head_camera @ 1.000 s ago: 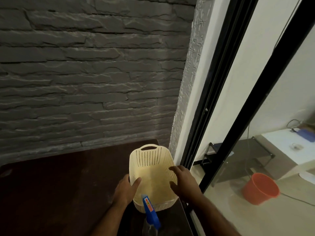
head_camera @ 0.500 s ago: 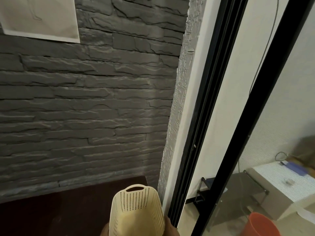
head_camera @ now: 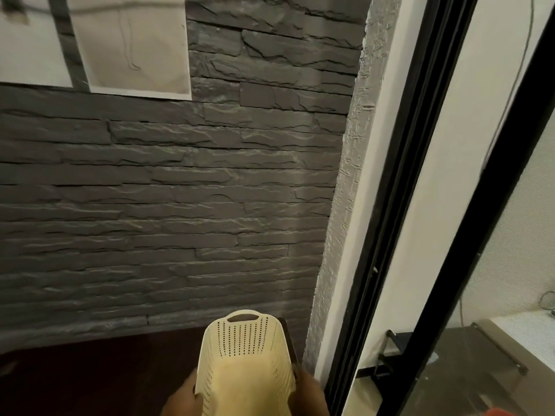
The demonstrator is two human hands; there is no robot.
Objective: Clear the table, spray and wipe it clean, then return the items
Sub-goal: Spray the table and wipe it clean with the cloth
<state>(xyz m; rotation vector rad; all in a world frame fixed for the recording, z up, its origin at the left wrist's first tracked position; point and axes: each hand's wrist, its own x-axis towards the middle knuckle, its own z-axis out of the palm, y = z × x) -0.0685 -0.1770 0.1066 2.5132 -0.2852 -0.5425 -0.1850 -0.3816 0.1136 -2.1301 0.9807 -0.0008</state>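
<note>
Compared with half a second ago the view has tipped further up: more of the grey stone wall (head_camera: 168, 205) fills the frame, and a second sheet of paper (head_camera: 30, 40) now shows at the far left beside the first sheet of paper (head_camera: 132, 46), which earlier appeared alone and lower. The cream perforated basket (head_camera: 244, 364) sits lower in the frame but in much the same pose, tilted with its handle slot pointing away, raised above the near right corner of the dark brown table (head_camera: 90, 376). A second ago it lay lower with both hands fully in sight and a blue spray bottle nearer the person; that bottle is out of view now. The left hand (head_camera: 183, 399) holds the basket's left wall and the right hand (head_camera: 309, 394) holds its right wall, each pressed against the rim, though the fingers are mostly cut off by the bottom edge. To the right stand the black door frame (head_camera: 399, 205) and, far right at the very bottom, a sliver of the orange bucket (head_camera: 498, 412). The sheets bear faint pencil lines only; no writing can be read anywhere.
</note>
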